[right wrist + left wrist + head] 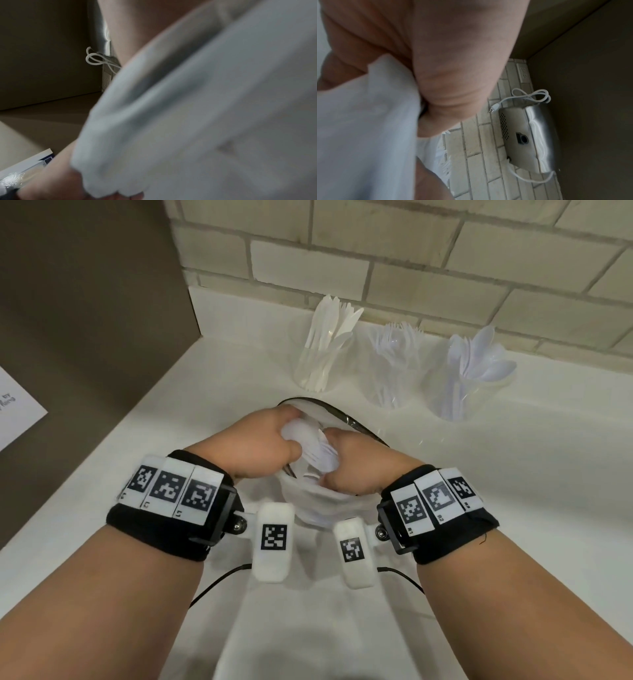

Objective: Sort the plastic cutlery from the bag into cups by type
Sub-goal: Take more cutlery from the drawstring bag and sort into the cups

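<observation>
At the mouth of a clear plastic bag [310, 505] on the white counter, both hands hold one bundle of white plastic cutlery [318, 450]. My left hand [274, 440] curls round its left side and my right hand [346, 457] grips its right side. Both wrist views show the cutlery only as a blurred white mass [368, 121] [205, 108] against the palm. Three clear cups stand along the back wall: a knife cup [322, 364], a fork cup [394, 371] and a spoon cup [472, 381]. What type the held pieces are is hidden by the fingers.
A brick-tile wall [411, 261] runs behind the cups and a dark panel [85, 302] closes the left side. A printed sheet [17, 405] hangs on that panel. A steel appliance [530, 135] with a loose white cord [530, 96] shows in the left wrist view.
</observation>
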The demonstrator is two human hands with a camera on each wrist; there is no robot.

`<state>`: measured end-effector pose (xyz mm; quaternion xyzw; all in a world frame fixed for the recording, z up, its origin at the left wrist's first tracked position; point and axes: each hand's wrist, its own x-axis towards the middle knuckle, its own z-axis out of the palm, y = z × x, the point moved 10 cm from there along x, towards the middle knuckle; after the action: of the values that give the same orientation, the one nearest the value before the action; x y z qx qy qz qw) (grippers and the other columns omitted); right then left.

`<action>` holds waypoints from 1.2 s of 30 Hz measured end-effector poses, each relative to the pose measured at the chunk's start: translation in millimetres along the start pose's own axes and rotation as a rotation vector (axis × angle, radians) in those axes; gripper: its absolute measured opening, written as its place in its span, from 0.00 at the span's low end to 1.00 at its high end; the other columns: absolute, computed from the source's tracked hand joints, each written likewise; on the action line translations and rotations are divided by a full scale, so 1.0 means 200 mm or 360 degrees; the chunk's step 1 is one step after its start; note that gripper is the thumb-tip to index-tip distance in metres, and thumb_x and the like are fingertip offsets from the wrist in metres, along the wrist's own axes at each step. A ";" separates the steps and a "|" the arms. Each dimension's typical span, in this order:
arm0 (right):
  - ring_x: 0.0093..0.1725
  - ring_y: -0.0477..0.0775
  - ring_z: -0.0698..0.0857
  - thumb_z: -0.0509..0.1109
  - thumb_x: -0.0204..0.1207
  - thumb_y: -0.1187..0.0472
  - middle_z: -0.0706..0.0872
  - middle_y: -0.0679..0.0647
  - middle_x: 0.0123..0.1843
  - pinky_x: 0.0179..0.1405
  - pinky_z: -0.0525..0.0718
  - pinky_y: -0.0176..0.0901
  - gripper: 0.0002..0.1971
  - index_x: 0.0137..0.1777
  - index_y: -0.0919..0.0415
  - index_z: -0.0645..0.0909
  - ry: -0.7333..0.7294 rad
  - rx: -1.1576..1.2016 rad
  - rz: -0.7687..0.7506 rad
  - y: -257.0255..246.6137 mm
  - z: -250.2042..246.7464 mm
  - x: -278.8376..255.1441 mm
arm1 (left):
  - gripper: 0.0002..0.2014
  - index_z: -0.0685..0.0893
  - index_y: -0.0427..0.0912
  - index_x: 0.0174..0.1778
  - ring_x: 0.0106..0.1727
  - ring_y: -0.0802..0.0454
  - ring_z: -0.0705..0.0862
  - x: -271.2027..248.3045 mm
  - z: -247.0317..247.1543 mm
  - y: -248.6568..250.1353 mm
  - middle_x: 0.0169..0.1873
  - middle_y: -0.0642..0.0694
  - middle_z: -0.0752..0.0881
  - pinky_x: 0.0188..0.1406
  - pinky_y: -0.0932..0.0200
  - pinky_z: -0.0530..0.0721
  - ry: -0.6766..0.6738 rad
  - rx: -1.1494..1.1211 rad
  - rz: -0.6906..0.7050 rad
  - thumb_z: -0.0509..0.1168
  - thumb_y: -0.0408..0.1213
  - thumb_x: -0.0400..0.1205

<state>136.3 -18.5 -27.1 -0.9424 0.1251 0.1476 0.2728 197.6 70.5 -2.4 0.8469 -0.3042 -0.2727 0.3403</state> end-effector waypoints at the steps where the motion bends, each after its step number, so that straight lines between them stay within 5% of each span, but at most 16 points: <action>1: 0.56 0.53 0.82 0.75 0.69 0.49 0.82 0.50 0.56 0.56 0.82 0.47 0.25 0.62 0.57 0.73 0.0011 -0.0023 -0.0024 -0.01 0.00 0.00 | 0.27 0.76 0.47 0.71 0.58 0.47 0.83 0.00 0.00 0.01 0.58 0.46 0.85 0.59 0.52 0.83 -0.0004 0.0007 0.0018 0.63 0.28 0.75; 5: 0.52 0.52 0.82 0.72 0.75 0.56 0.82 0.51 0.52 0.48 0.76 0.39 0.12 0.55 0.57 0.77 0.0009 -0.0049 -0.0067 -0.02 -0.02 -0.01 | 0.27 0.77 0.46 0.71 0.59 0.46 0.82 0.00 -0.05 0.01 0.62 0.44 0.83 0.49 0.63 0.79 0.0102 0.0262 0.0051 0.62 0.24 0.75; 9: 0.53 0.52 0.81 0.67 0.80 0.54 0.80 0.51 0.52 0.46 0.74 0.38 0.13 0.60 0.59 0.78 -0.0054 -0.0071 -0.0060 -0.02 -0.05 -0.04 | 0.26 0.76 0.41 0.73 0.67 0.39 0.77 0.01 -0.13 -0.04 0.67 0.36 0.78 0.58 0.60 0.73 0.0313 0.0403 -0.0034 0.57 0.23 0.79; 12: 0.52 0.54 0.81 0.67 0.79 0.55 0.82 0.51 0.52 0.46 0.77 0.41 0.09 0.56 0.55 0.78 -0.0023 0.0008 -0.0091 -0.03 -0.07 -0.05 | 0.21 0.80 0.39 0.68 0.62 0.40 0.79 0.02 -0.13 -0.09 0.61 0.40 0.82 0.49 0.58 0.76 0.0289 0.0008 -0.0154 0.55 0.24 0.80; 14: 0.49 0.55 0.83 0.69 0.76 0.61 0.85 0.55 0.53 0.46 0.80 0.44 0.12 0.59 0.58 0.79 -0.0014 0.0205 -0.0113 -0.03 -0.06 -0.04 | 0.12 0.86 0.40 0.55 0.52 0.40 0.83 -0.01 -0.10 -0.11 0.51 0.40 0.86 0.43 0.56 0.78 0.0219 -0.0448 -0.0230 0.59 0.33 0.81; 18: 0.36 0.52 0.82 0.70 0.78 0.64 0.85 0.58 0.43 0.41 0.84 0.53 0.11 0.59 0.62 0.78 -0.0052 0.0587 -0.0157 -0.06 -0.03 -0.04 | 0.18 0.90 0.49 0.51 0.57 0.43 0.87 -0.01 -0.09 -0.03 0.52 0.44 0.91 0.65 0.43 0.81 0.0191 -0.0596 -0.0050 0.62 0.53 0.75; 22: 0.49 0.46 0.79 0.74 0.74 0.63 0.80 0.43 0.48 0.51 0.76 0.37 0.23 0.68 0.55 0.76 0.0031 0.0360 -0.0273 -0.13 -0.05 -0.04 | 0.20 0.89 0.45 0.50 0.58 0.38 0.86 0.01 -0.06 -0.03 0.53 0.37 0.89 0.66 0.41 0.80 0.0126 -0.0567 -0.0059 0.62 0.55 0.75; 26: 0.56 0.50 0.81 0.76 0.73 0.59 0.83 0.49 0.58 0.53 0.75 0.38 0.23 0.68 0.55 0.77 0.0173 0.0152 -0.0242 -0.09 -0.12 -0.04 | 0.22 0.85 0.43 0.62 0.60 0.50 0.83 -0.01 -0.09 0.00 0.56 0.46 0.87 0.65 0.53 0.77 0.0178 -0.0155 0.0108 0.56 0.54 0.85; 30: 0.50 0.52 0.84 0.70 0.78 0.58 0.85 0.50 0.50 0.48 0.77 0.41 0.11 0.59 0.55 0.78 0.0207 -0.0043 -0.0245 -0.09 -0.17 -0.04 | 0.25 0.83 0.45 0.60 0.55 0.51 0.84 -0.02 -0.10 0.02 0.52 0.50 0.86 0.50 0.59 0.79 0.0180 0.0315 0.0194 0.73 0.56 0.72; 33: 0.43 0.51 0.87 0.68 0.79 0.56 0.87 0.53 0.47 0.48 0.84 0.45 0.07 0.55 0.54 0.76 0.0260 0.0319 -0.0221 -0.09 -0.19 -0.04 | 0.43 0.68 0.52 0.73 0.64 0.46 0.78 -0.02 -0.03 -0.06 0.62 0.50 0.74 0.61 0.52 0.79 0.0009 0.0685 0.0076 0.76 0.58 0.62; 36: 0.45 0.46 0.84 0.71 0.78 0.56 0.86 0.48 0.50 0.49 0.81 0.41 0.13 0.61 0.55 0.77 0.0503 0.0577 -0.0340 -0.12 -0.25 -0.06 | 0.55 0.59 0.53 0.75 0.60 0.40 0.81 -0.03 0.04 -0.11 0.64 0.46 0.65 0.58 0.44 0.85 -0.0122 0.0837 -0.0052 0.78 0.59 0.54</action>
<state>143.0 -24.8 29.0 -0.8974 0.0903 -0.0561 0.4282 196.1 85.0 -22.0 0.9001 -0.3636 -0.2216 0.0922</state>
